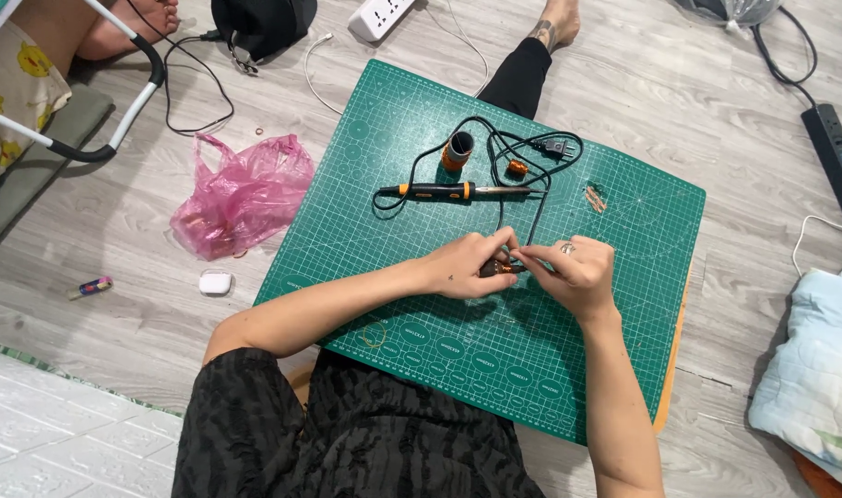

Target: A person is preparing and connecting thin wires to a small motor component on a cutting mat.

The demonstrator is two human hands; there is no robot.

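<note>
My left hand (467, 266) and my right hand (573, 272) meet over the middle of a green cutting mat (393, 231). Together they pinch a small dark part with copper-coloured wire (501, 267) between the fingertips; a ring sits on my right hand. Just beyond the hands lies a black and orange soldering iron (448, 191), its black cord (531, 175) looping across the mat to a plug (559, 146). A small orange and black spool (458, 149) stands behind the iron, with a smaller orange piece (518, 168) beside it.
A pink plastic bag (241, 195) lies left of the mat, with a white earbud case (215, 282) near it. A white power strip (379, 17) is at the top, a black one (840, 157) at the right edge. Another person's foot (554, 23) rests beyond the mat.
</note>
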